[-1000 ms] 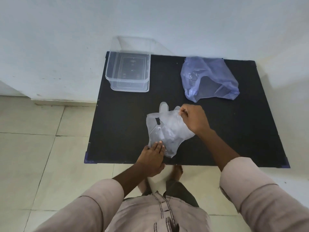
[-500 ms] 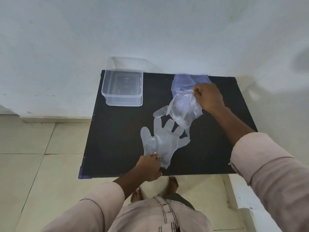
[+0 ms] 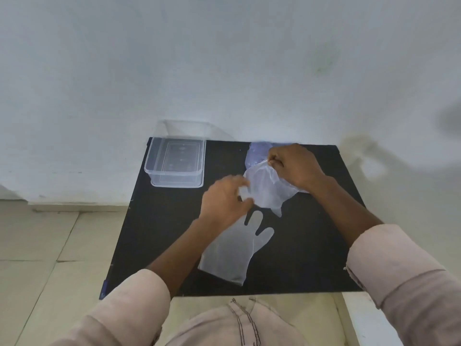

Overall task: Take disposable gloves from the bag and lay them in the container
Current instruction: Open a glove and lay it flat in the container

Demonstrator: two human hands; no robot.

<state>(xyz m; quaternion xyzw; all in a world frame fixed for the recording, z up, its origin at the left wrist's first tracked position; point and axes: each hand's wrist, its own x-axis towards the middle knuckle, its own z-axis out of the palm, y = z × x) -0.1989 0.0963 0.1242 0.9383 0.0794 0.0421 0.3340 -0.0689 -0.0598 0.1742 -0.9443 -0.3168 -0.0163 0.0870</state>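
One clear disposable glove (image 3: 237, 250) lies flat on the black table (image 3: 162, 233), fingers pointing away from me. My right hand (image 3: 294, 166) pinches the cuff of a second clear glove (image 3: 264, 191) and holds it up above the table. My left hand (image 3: 224, 198), blurred, reaches to the hanging glove's left edge with its fingers curled at it; whether it grips is unclear. The bluish plastic bag (image 3: 257, 151) lies behind my right hand, mostly hidden. The clear rectangular container (image 3: 177, 163) stands at the table's far left corner with nothing seen inside.
The table stands against a pale wall (image 3: 224, 71). Beige floor tiles (image 3: 50, 245) lie to the left and below the table's front edge. My sleeves and shirt fill the bottom of the view.
My left hand has let go of the flat glove's cuff and moved up to the glove hanging from my right hand. My right hand stays raised near the bag.
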